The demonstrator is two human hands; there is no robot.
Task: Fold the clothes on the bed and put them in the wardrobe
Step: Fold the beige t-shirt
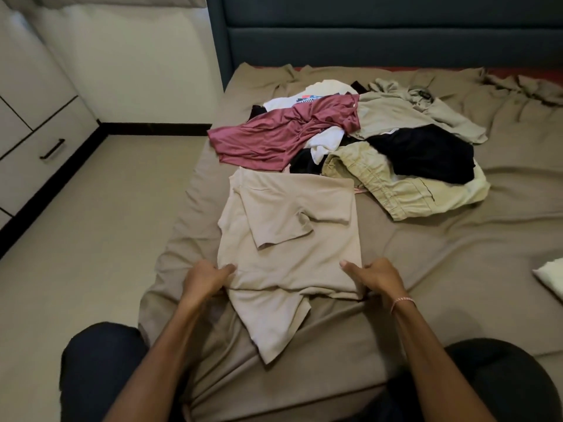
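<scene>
Both grips close on the beige shirt (289, 239) at its near end: the left grip (207, 278) pinches the left side with the thumb on top and the fingers tucked under, and the right grip (376, 278), with a pink bracelet (402, 301) on its wrist, holds the right side the same way. This shirt lies flat on the bed (457, 269) with its sleeves folded in, and a loose flap trails toward the near edge. Beyond it sits an unfolded pile: a maroon shirt (268, 138) on the left, khaki shorts (405, 190) on the right with a black garment (432, 156) lying over them, then a grey-green shirt (396, 117) and a white printed shirt (292, 100). A white cloth (551, 275) lies at the right edge. Farther off, a dark headboard (365, 35) stands behind the bed and white drawers (36, 123) on the left.
</scene>
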